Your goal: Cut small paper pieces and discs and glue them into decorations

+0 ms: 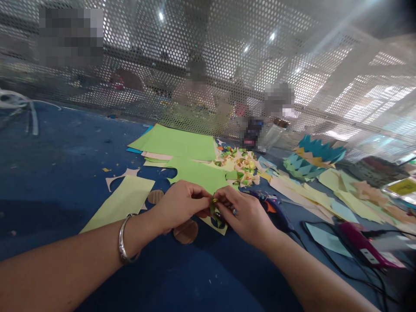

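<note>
My left hand [190, 200] and my right hand [240, 212] meet at the fingertips over the blue table. Between them they pinch a small green paper strip [213, 206], partly hidden by the fingers. Just beyond lie green paper sheets [198, 173] with round cut-outs. A heap of small curled paper pieces [242, 164] sits behind my right hand. Close to its right side rests a dark blue glue gun [276, 208] with an orange trigger. Brown cardboard discs [186, 231] lie beside and under my left hand.
A purple power strip [367, 245] with black cables is at the right. Paper strips [312, 195] spread along the right side, near a zigzag-edged paper bowl [313, 158]. A pale green sheet [120, 201] lies left. A perforated metal screen [208, 56] closes off the back.
</note>
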The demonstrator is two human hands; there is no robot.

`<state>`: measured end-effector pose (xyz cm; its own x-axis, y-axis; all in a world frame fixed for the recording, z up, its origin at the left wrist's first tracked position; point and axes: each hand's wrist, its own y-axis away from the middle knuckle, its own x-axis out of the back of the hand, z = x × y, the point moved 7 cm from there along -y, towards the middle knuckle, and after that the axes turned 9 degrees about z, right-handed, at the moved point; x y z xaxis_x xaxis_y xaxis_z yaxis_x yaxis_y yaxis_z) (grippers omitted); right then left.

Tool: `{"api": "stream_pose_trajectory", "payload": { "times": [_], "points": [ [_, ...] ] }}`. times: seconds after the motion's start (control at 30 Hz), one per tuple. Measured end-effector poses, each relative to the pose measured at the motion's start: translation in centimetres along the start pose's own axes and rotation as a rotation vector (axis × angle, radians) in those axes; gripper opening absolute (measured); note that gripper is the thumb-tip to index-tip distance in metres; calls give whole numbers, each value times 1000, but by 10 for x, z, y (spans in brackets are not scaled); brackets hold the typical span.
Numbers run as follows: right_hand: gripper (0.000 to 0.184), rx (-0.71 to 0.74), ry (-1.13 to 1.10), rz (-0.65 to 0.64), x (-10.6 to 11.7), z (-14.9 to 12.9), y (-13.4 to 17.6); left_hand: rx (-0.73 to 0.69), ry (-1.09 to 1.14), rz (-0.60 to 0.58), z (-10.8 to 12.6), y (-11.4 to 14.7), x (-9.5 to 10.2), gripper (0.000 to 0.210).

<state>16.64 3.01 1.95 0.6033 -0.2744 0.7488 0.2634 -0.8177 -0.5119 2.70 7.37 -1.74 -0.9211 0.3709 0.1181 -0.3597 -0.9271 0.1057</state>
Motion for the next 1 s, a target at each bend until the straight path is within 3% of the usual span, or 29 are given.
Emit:
{"api": "stream_pose_trajectory", "payload": {
  "times": [0.3,0.6,0.87,1.0],
  "points": [
    [21,38,0,-10,-2,-5,4,144,74,21,1,4,-2,12],
    [12,66,13,-9,-2,-7,2,189,146,34,-2,4,-2,10],
    [16,134,49,-16,0,-12,3,95,199,158,5,0,7,21],
    [19,131,-14,10,3,-15,4,83,262,156,7,0,7,17]
  ]
}}
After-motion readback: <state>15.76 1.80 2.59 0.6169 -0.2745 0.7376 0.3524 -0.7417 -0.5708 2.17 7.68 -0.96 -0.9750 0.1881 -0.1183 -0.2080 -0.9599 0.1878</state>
